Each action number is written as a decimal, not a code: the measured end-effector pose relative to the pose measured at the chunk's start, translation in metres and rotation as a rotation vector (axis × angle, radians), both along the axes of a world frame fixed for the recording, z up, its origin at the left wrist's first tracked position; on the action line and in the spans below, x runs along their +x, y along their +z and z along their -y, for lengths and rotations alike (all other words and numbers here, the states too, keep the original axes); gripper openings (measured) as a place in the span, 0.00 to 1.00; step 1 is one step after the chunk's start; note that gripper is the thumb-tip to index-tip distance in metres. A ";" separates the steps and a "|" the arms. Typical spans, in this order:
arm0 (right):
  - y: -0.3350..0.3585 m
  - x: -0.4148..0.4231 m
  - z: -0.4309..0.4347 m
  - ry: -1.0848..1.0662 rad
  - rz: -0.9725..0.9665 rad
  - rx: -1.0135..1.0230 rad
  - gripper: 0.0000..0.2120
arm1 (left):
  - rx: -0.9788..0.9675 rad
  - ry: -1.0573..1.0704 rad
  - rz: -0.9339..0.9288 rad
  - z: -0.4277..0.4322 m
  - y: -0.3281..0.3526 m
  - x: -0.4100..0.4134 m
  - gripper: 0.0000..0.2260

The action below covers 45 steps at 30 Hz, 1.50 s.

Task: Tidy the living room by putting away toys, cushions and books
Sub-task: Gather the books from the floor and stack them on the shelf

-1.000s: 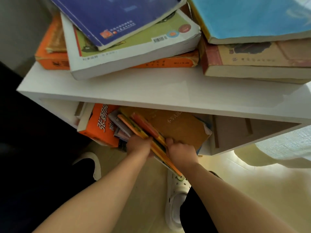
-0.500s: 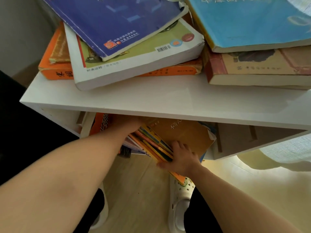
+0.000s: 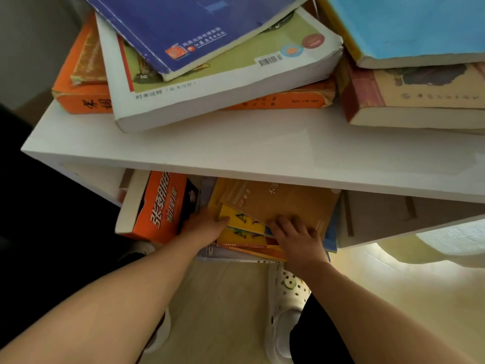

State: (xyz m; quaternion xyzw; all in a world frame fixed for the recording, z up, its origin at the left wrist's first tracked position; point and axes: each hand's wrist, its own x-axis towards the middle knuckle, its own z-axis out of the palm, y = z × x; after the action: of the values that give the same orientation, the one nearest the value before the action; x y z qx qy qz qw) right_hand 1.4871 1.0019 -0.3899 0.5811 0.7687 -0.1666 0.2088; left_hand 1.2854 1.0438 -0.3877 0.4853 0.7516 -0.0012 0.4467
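Step in hand, I'd say: books, squaring up a loose stack in the lower bay of the shelf (image 3: 236, 151). L hand (image 3: 203, 227) lies fairly flat, thumb vs the left edge of the thin books (image 3: 241, 224), fingers reaching into the gap btwn them & the orange book (image 3: 157, 206); tips hidden, nothing gripped that I can see. R hand (image 3: 296, 237) sits on the near right corner of the stack, fingers bent, tips pressing the brown book (image 3: 283, 203); thumb hidden, so can't tell if it pinches or only presses. Thin books lie tilted under the brown book, near ends poking out past the shelf front over the floor (image 3: 223, 298). More books piled untidily on top of the shelf. Next move prob. needs both hands pushing together, inward & level, so the thin ones slide in w/o fanning out or slipping out underneath; the orange book leans close by and may want steadying.
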 end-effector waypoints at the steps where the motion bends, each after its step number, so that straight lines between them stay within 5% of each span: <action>1: 0.000 -0.002 0.001 -0.007 -0.001 -0.002 0.40 | -0.010 0.056 0.069 -0.002 0.001 -0.001 0.25; 6: 0.000 -0.007 0.003 -0.034 -0.004 0.022 0.39 | -0.078 0.273 0.203 -0.003 0.003 -0.003 0.30; 13: -0.001 -0.005 0.001 -0.048 -0.056 0.005 0.36 | -0.083 0.518 0.393 -0.004 0.002 0.003 0.20; 21: 0.000 -0.004 0.001 -0.046 -0.057 0.030 0.36 | -0.089 0.571 0.342 -0.014 -0.012 -0.001 0.39; 26: -0.004 0.003 0.004 -0.084 -0.033 0.047 0.37 | -0.183 0.539 0.449 -0.018 0.002 -0.002 0.11; 35: -0.005 -0.009 -0.002 0.018 0.082 0.069 0.48 | -0.230 0.487 0.493 -0.021 0.016 0.003 0.14; 40: -0.002 -0.021 -0.008 -0.040 -0.019 0.110 0.29 | -0.242 0.428 0.461 -0.029 0.011 0.002 0.25; 45: 0.010 -0.041 -0.020 -0.084 0.050 0.020 0.30 | -0.239 0.275 0.354 -0.032 0.030 0.006 0.20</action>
State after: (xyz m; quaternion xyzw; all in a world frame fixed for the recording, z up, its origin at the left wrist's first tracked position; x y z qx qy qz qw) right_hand 1.4465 1.0218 -0.3802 0.6189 0.7399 -0.1530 0.2149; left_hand 1.2914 1.0755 -0.3581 0.3149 0.7153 0.0556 0.6214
